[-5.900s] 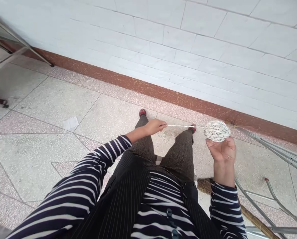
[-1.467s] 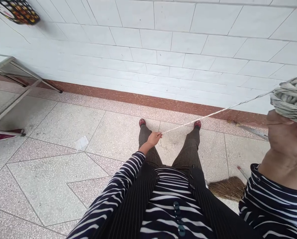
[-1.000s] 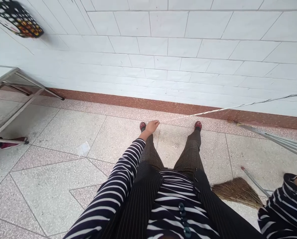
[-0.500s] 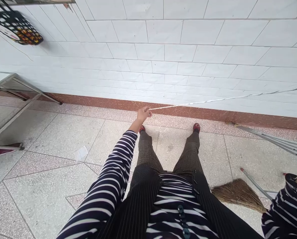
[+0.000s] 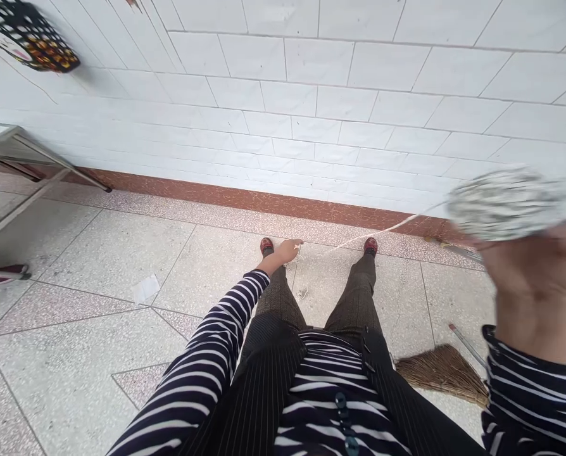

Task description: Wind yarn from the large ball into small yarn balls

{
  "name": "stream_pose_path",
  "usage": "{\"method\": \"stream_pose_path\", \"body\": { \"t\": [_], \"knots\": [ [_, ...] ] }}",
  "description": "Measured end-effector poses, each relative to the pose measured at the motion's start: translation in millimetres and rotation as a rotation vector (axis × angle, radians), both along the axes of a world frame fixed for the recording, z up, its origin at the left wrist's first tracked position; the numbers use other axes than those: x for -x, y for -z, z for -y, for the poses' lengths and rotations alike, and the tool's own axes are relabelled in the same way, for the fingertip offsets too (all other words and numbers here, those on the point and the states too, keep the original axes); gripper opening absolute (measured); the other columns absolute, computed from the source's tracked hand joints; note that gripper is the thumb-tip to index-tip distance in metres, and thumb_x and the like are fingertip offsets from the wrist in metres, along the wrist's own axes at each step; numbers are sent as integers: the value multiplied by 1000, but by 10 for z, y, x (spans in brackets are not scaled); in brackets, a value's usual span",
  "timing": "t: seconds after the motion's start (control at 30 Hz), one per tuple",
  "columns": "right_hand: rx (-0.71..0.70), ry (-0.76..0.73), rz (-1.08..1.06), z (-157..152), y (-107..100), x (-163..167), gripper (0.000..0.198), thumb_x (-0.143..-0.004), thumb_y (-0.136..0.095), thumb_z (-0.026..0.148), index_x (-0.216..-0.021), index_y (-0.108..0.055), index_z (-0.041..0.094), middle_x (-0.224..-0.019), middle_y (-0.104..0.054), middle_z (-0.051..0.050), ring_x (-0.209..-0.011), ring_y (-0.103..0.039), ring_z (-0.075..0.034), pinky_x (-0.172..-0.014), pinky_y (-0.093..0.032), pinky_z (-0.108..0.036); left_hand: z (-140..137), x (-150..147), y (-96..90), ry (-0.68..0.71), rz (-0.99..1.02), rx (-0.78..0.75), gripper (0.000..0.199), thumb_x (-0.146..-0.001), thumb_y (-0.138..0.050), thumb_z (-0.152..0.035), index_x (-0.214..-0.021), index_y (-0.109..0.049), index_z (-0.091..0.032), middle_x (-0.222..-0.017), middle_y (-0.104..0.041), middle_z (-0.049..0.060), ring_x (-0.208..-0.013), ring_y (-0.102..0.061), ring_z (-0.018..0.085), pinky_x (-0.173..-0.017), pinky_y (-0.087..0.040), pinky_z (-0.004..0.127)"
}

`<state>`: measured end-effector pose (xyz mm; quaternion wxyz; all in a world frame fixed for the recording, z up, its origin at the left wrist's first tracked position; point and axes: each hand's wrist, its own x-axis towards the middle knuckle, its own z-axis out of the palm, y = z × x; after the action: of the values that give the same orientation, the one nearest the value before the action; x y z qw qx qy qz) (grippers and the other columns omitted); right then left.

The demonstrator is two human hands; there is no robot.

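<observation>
My left hand (image 5: 287, 251) is low in front of my legs, its fingers pinched on an end of white string. At the right edge my right hand (image 5: 537, 278), smeared by motion, holds up a thick bundle of white string (image 5: 511, 201). From the bundle a slack strand of string (image 5: 387, 229) droops leftward toward my left hand; it grows faint before reaching the fingers. A small loose tangle of string (image 5: 302, 293) shows between my legs, below my left hand.
A straw broom (image 5: 442, 373) lies on the speckled floor at the right. A metal-framed table (image 5: 64, 166) stands at the left, near a white scrap of paper (image 5: 146, 289). A patterned basket (image 5: 31, 41) hangs on the tiled wall (image 5: 283, 60) ahead.
My right hand has come into view with the string bundle. My left hand has dropped and shifted slightly right. The string, taut before, now sags.
</observation>
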<state>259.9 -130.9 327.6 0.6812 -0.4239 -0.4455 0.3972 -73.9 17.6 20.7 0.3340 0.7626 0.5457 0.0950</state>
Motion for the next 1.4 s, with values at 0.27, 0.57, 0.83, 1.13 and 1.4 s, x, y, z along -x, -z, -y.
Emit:
{"method": "stream_pose_path", "body": {
  "t": [0.27, 0.57, 0.83, 1.13, 1.4],
  "knots": [
    [428, -378, 61, -375, 698, 636, 43, -72, -74, 29, -114, -67, 31, -118, -70, -3, -110, -66, -25, -83, -64, -42, 332, -1004, -810, 60, 947, 249, 44, -87, -71, -33, -129, -69, -17, -134, -68, 12, -125, -62, 27, -111, -44, 43],
    [409, -370, 119, -378, 644, 578, 47, -72, -77, 32, -117, -63, 31, -120, -68, -4, -111, -66, -25, -81, -65, -41, 573, -943, -924, 137, 835, 84, 38, -96, -54, -44, -81, -73, -15, -97, -76, 6, -96, -68, 19, -98, -47, 32],
    [342, -88, -31, -345, 795, 300, 40, -67, -77, 22, -104, -66, 28, -117, -69, -3, -110, -67, -26, -83, -65, -46, 651, -345, -225, 156, 193, -21, 29, -99, -45, -26, -84, -69, -20, -91, -76, 1, -95, -69, 18, -121, -26, 43],
    [134, -65, -120, 74, 548, 227, 38, -68, -70, 22, -104, -73, 31, -125, -69, -4, -120, -65, -28, -72, -67, -37, 396, 145, 2, -45, 74, -26, 29, -95, -52, -31, -79, -72, -19, -86, -76, 6, -90, -66, 21, -105, -40, 34],
    [50, 217, -41, 445, 87, 180, 33, -72, -58, 32, -97, -77, 41, -142, -61, 8, -149, -40, -32, -123, -37, -60, 206, 220, 16, -62, -52, -16, 30, -96, -52, -28, -75, -72, -18, -83, -75, 9, -93, -68, 23, -98, -45, 32]
  ]
}}
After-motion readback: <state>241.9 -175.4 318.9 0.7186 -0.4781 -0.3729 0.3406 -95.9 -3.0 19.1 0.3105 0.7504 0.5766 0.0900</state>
